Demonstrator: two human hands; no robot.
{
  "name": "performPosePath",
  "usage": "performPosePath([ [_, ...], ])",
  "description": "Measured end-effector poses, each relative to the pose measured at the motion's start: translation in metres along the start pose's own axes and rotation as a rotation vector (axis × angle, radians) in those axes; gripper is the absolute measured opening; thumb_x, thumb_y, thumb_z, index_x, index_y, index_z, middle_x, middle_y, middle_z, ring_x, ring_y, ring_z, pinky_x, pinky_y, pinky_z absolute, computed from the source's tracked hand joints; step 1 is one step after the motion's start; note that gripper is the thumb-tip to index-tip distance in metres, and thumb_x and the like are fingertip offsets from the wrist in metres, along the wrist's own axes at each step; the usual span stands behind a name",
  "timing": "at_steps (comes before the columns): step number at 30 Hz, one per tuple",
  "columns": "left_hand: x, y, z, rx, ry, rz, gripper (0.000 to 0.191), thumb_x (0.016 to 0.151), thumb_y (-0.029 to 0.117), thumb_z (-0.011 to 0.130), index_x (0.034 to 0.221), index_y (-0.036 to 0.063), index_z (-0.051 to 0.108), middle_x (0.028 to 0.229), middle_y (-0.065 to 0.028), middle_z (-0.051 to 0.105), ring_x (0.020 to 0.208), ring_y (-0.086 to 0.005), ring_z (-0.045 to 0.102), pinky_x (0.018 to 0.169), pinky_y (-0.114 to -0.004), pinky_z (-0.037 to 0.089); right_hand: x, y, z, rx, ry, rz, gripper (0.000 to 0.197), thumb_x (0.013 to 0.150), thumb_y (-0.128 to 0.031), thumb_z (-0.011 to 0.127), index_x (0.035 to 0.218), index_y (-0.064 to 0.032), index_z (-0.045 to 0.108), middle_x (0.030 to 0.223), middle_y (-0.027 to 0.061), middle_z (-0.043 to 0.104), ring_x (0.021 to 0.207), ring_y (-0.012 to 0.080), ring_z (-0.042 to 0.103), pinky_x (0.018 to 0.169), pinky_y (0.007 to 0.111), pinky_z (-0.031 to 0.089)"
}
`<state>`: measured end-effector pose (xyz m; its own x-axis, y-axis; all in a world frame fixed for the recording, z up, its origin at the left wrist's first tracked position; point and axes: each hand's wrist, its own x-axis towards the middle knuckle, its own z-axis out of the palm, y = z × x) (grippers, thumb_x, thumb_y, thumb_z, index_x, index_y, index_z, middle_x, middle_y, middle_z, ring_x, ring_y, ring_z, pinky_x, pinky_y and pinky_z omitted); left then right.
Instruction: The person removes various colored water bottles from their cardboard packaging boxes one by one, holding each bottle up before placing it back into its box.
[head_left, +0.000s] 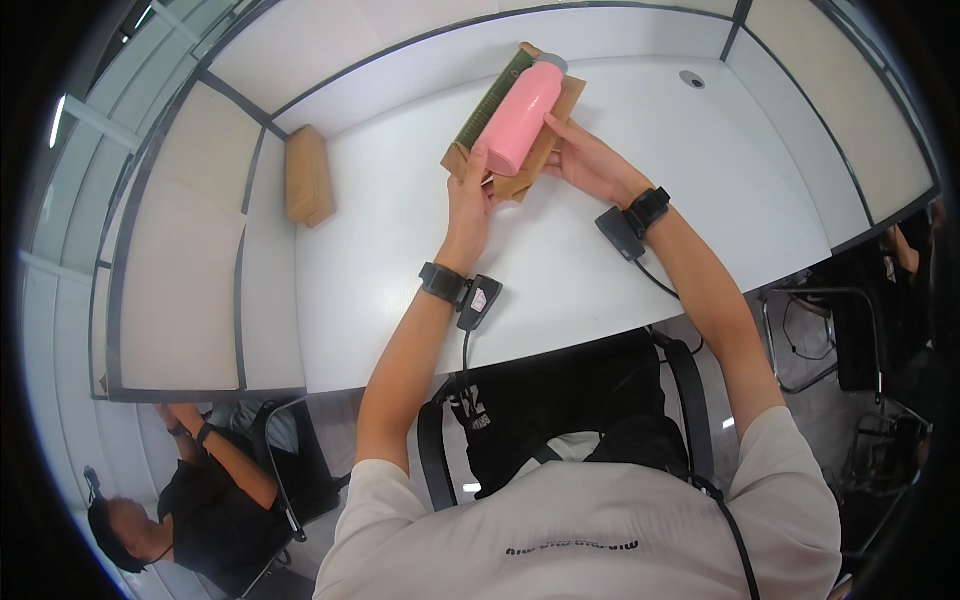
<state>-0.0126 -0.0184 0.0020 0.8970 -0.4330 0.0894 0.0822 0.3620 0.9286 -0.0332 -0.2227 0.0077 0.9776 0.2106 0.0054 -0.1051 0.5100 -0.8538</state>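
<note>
A pink bottle (523, 112) with a grey cap (553, 61) lies tilted on an opened-out cardboard box (568, 106). The box has a dark green printed side (495, 101) along the bottle's left. My left hand (471, 202) grips the near left end of the box, its thumb beside the bottle's base. On the other side, my right hand (581, 157) holds the box's right edge, the thumb reaching to the bottle. Fingers of both hands are partly hidden beneath the cardboard.
A closed brown cardboard box (308, 177) stands at the left partition (270, 262) of the white desk (390, 300). A grey cable grommet (692, 79) sits at the back right. Cabled black devices (480, 302) are strapped to both wrists. Another person (217, 502) sits beyond the left partition.
</note>
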Motion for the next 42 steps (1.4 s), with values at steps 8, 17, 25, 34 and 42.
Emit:
performPosePath([
  [8, 0.0, 0.002, 0.003, 0.035, -0.026, -0.04, 0.064, 0.1, 0.049, 0.052, 0.142, 0.0015, 0.04, 0.133, -0.0119, 0.055, 0.12, -0.0196, 0.057, 0.097, -0.035, 0.049, 0.001, 0.0, -0.005, 0.031, -0.019, -0.023, 0.065, 0.101, -0.041, 0.057, 0.151, -0.013, 0.025, 0.142, 0.0103, 0.047, 0.125, 0.0241, 0.055, 0.11, 0.041, 0.042],
  [17, -0.002, 0.006, 0.003, 0.017, -0.015, -0.029, 0.059, 0.098, 0.04, 0.056, 0.141, 0.0033, 0.04, 0.133, -0.0084, 0.054, 0.12, -0.0177, 0.055, 0.098, -0.035, 0.047, 0.0, -0.001, -0.003, 0.033, -0.018, -0.003, 0.065, 0.1, -0.039, 0.059, 0.151, -0.0131, 0.027, 0.142, 0.0099, 0.047, 0.124, 0.0244, 0.056, 0.108, 0.041, 0.044],
  [25, -0.002, 0.007, 0.007, 0.036, -0.086, 0.021, 0.058, 0.097, 0.028, 0.06, 0.142, 0.001, 0.037, 0.135, -0.0088, 0.052, 0.121, -0.0177, 0.054, 0.101, -0.033, 0.046, 0.002, 0.001, -0.007, 0.073, -0.001, -0.013, 0.056, 0.101, -0.032, 0.058, 0.149, -0.0154, 0.032, 0.138, 0.0089, 0.051, 0.12, 0.023, 0.058, 0.104, 0.04, 0.046],
  [34, -0.002, 0.002, 0.005, 0.087, -0.064, 0.02, 0.059, 0.094, 0.032, 0.064, 0.138, 0.0004, 0.039, 0.129, -0.0123, 0.054, 0.11, -0.0224, 0.063, 0.081, -0.034, 0.056, -0.002, -0.001, 0.001, 0.046, 0.009, -0.02, 0.055, 0.102, -0.032, 0.058, 0.148, -0.0133, 0.034, 0.136, 0.0098, 0.052, 0.119, 0.0228, 0.058, 0.106, 0.039, 0.046],
  [42, -0.003, 0.006, 0.007, 0.097, 0.045, 0.016, 0.055, 0.094, 0.03, 0.062, 0.134, -0.0013, 0.042, 0.119, -0.0153, 0.062, 0.087, -0.0264, 0.071, 0.072, -0.033, 0.058, 0.003, 0.002, -0.003, -0.018, 0.014, -0.02, 0.054, 0.099, -0.032, 0.062, 0.144, -0.0103, 0.04, 0.133, 0.0104, 0.055, 0.116, 0.0217, 0.06, 0.106, 0.037, 0.047],
])
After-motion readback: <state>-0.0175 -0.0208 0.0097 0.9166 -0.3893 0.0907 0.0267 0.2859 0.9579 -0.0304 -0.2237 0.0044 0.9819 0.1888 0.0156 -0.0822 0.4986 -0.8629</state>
